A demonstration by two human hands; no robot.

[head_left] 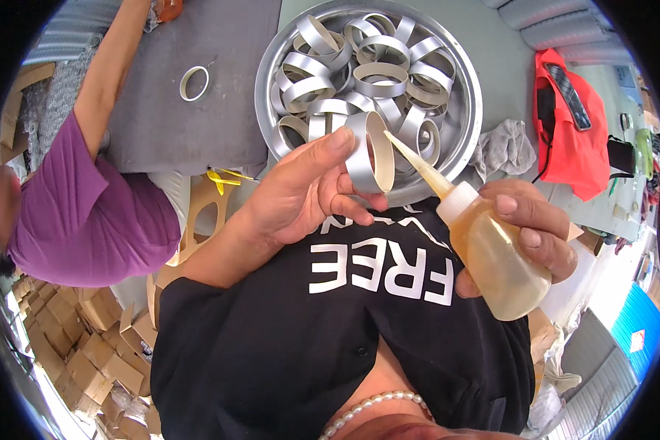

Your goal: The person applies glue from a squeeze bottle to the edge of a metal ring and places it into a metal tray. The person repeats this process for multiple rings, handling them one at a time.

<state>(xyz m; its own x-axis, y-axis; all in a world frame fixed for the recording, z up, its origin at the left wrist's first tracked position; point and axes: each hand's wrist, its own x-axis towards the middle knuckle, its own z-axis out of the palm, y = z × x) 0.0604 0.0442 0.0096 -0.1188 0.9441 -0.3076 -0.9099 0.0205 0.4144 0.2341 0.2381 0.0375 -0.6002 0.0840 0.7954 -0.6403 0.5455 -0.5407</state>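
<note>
Bright, soft light fills the view, leaving faint shadows and burning out to near white at the lower right. Glints run along the rim of the metal basin (477,103) and the silver rings (380,89). The middle is sharp, while fisheye bending stretches and softens the cartons (88,374) toward a dark, blue-fringed circular border.

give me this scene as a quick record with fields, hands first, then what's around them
left hand: holds a wide silver ring with beige inner wall
right hand: holds a translucent squeeze bottle of amber liquid
tapered nozzle: tip by the ring's rim; contact unclear
round shiny metal bowl: many similar rings inside
dark grey flat surface: one ring lying apart
right of bowl: crumpled grey cloth
</note>
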